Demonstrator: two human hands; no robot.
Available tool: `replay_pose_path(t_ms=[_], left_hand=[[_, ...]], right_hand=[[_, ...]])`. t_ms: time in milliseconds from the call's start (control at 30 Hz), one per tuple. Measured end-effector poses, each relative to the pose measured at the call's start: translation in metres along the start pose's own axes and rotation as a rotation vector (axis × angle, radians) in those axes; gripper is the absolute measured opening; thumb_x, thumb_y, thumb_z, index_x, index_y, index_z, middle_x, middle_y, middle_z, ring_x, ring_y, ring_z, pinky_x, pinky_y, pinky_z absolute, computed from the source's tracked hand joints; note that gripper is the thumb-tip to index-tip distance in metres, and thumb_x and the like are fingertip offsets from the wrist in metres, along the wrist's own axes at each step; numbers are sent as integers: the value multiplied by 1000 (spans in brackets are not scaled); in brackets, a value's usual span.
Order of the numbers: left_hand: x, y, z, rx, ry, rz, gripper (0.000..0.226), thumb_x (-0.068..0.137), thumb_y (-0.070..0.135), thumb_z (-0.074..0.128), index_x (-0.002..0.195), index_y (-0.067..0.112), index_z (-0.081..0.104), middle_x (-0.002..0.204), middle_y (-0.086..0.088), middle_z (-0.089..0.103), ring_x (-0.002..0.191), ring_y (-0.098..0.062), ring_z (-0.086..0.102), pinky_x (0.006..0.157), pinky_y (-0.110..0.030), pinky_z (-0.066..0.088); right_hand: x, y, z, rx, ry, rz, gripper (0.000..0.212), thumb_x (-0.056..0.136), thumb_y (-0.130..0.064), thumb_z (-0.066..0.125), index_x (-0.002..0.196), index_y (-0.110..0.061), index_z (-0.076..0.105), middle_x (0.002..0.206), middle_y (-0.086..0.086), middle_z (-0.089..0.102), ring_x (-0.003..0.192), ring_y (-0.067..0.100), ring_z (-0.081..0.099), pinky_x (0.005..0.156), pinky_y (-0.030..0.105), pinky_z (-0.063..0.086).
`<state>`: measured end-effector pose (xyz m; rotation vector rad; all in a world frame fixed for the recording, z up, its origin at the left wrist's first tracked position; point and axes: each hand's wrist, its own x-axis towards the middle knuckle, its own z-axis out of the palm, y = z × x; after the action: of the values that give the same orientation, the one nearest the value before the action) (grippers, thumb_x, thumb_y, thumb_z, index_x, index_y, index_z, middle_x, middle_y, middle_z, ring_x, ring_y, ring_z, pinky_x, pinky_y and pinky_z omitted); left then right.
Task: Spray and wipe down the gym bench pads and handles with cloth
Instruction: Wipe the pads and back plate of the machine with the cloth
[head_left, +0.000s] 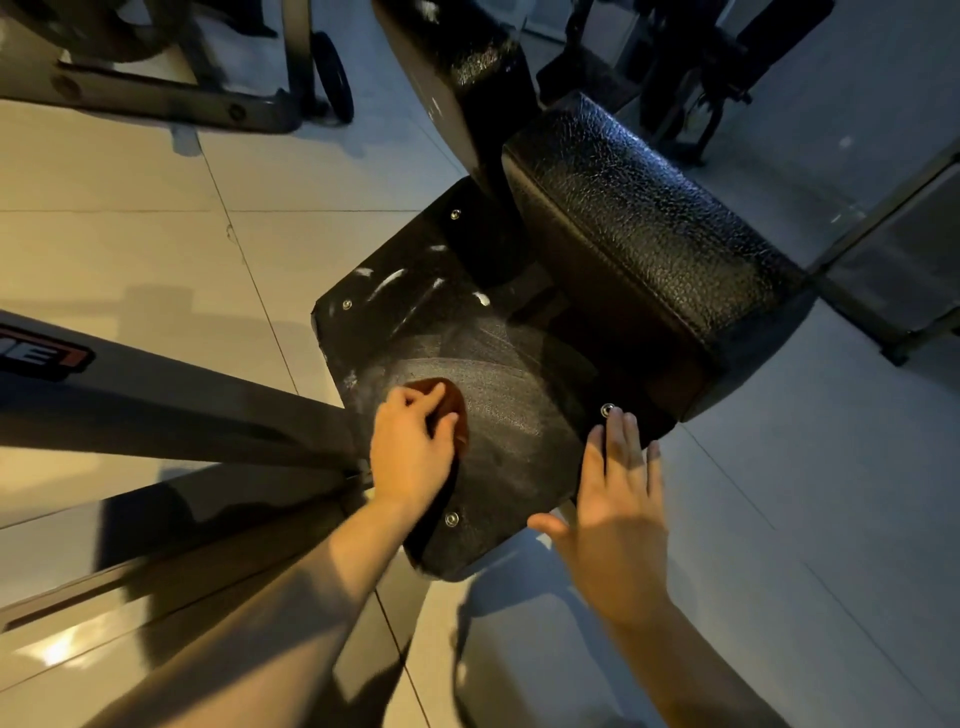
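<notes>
Pale floor tiles (156, 234) spread under dark gym machines. At the centre of the frame lies the black lower pad (519, 415), textured and studded with bolts, with white spray streaks (389, 280) towards its upper left. Our left hand (410, 452) presses a reddish-brown cloth (457, 410) onto the pad's left part, fingers (415, 402) curled over it. Our right hand (618, 499) lies flat and open at the pad's right edge, its straight fingertips just beside a bolt (605, 410). A padded black seat (639, 223) rises at upper right.
</notes>
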<state>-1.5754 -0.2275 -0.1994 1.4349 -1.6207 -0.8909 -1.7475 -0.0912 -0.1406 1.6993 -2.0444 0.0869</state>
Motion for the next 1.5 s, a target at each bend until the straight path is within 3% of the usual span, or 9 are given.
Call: replay_pose_path(t_ms=[233,400,500,700,867,967,1100,1300,1500], left_hand=[[-22,27,22,2,-83,396,40,95,30,68,135,26,67,116,5,51,112,-16,51,94,-31,47],[23,-4,-4,-46,63,-161,39,97,31,67,135,23,66,122,-4,57,117,-27,57,103,-39,44],[14,5,-7,-97,37,-243,37,97,31,67,134,23,67,123,-3,61,118,-24,59,104,-37,43],[21,52,-29,-883,-470,-647,16,97,15,64,109,15,75,90,-8,77,76,-20,75,67,-31,62],[27,57,-57,-1124,-675,-807,36,97,35,62,110,3,73,110,-21,73,106,-33,69,111,-49,47],[23,62,-65,-1090,-773,-720,66,81,51,78,127,5,67,127,-21,69,122,-36,64,110,-49,47],[18,68,-61,-775,-749,-573,54,79,25,81,128,6,64,124,-25,69,107,-36,70,94,-45,57],[24,76,-61,-691,-789,-572,34,88,8,69,121,0,69,116,-27,71,105,-41,69,102,-53,53],[33,65,-38,-143,-509,-25,7,93,22,74,93,26,80,90,4,78,90,-14,71,91,-36,55]], right_hand=[[3,-2,-5,-51,-58,16,118,65,-66,82,150,6,41,163,26,27,153,38,21,122,58,23],[2,-2,-3,-43,-35,5,116,68,-69,75,150,5,40,162,24,29,153,38,23,124,53,14],[2,0,-3,-30,-6,-6,113,69,-70,71,149,5,41,163,23,29,153,38,22,125,52,12],[7,-3,-4,-78,-86,23,123,57,-69,85,146,6,45,159,26,35,151,38,25,121,53,14],[8,-4,-6,-116,-127,27,124,57,-74,82,145,6,46,158,25,35,149,41,30,119,56,19],[9,-4,-6,-134,-159,36,125,61,-78,76,149,4,41,162,23,29,152,40,23,121,57,21],[8,-3,-5,-128,-169,30,123,65,-79,72,152,2,38,164,22,25,154,38,17,123,56,19],[8,-2,-1,-128,-159,25,125,62,-79,74,149,4,42,162,24,28,154,38,18,121,55,14],[2,-1,-4,-97,-70,-1,123,64,-74,75,150,7,39,163,26,27,153,39,21,123,54,15]])
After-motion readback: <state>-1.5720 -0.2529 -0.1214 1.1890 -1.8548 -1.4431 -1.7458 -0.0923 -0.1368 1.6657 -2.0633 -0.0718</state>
